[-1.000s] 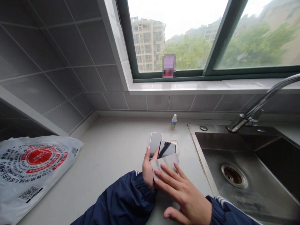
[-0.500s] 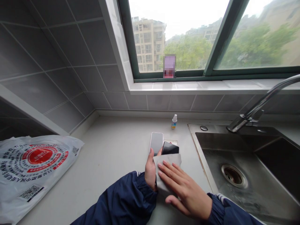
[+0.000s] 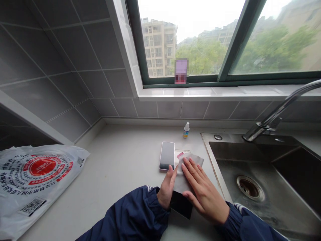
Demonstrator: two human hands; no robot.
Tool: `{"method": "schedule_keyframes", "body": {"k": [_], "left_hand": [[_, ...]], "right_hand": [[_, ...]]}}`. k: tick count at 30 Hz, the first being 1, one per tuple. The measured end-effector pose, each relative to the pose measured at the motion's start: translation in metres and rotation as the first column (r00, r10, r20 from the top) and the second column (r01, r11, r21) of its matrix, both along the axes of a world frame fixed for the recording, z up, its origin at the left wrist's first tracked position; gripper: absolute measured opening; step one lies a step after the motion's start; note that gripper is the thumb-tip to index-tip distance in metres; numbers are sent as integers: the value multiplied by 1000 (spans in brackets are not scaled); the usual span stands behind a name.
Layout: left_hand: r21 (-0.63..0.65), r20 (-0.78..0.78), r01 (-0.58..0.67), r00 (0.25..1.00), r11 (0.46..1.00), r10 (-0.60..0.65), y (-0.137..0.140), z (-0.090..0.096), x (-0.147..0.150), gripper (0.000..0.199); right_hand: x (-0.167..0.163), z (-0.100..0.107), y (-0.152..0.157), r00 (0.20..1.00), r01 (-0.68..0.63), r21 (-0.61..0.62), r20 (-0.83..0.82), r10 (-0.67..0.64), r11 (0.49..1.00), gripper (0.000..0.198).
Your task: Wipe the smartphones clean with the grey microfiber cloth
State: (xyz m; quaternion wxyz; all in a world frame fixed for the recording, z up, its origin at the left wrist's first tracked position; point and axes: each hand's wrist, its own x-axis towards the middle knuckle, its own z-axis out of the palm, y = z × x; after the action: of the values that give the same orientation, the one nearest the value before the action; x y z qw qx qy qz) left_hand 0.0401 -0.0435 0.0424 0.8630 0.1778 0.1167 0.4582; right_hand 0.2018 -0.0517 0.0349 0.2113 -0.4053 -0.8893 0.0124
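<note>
My left hand [image 3: 168, 188] is closed around a black smartphone [image 3: 182, 205], gripping it by its left side above the counter. A thin grey cloth [image 3: 198, 158] drapes over the upper part of the phone, leaving its dark lower end bare. On top of the cloth lies my right hand [image 3: 202, 190], flat, with its fingers stretched toward the far end and the thumb apart. Just beyond my left hand, a second smartphone [image 3: 167, 155] with a light frame lies screen up. A clear, flat item with a pink patch [image 3: 180, 155] shows partly behind the cloth.
Near the back wall stands a small white-capped bottle [image 3: 186, 130] with a blue and yellow label. To the right are a steel sink [image 3: 253, 160] and its chrome faucet [image 3: 278, 112]. A white printed plastic bag [image 3: 42, 180] covers the left side of the counter [image 3: 117, 157].
My right hand and the cloth have slid toward the phone's far end, uncovering its near end. The held phone has tilted, and the light-framed phone shows more fully.
</note>
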Motion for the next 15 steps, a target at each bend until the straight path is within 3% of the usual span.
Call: {"method": "schedule_keyframes", "body": {"k": [7,11,15], "left_hand": [[75,38,-31,999,997,29,-1,5,2,65],[-32,20,-29,999,999,30,0,-2,-2,70],[-161,5,-22,1000,987,23,4,6,-5,78]], "right_hand": [[1,-4,2,999,34,9,-42,-33,999,73],[-5,-1,-4,1000,-9,-15,0,9,1000,74],[-14,3,-14,991,-129,-59,31,131,990,77]]}}
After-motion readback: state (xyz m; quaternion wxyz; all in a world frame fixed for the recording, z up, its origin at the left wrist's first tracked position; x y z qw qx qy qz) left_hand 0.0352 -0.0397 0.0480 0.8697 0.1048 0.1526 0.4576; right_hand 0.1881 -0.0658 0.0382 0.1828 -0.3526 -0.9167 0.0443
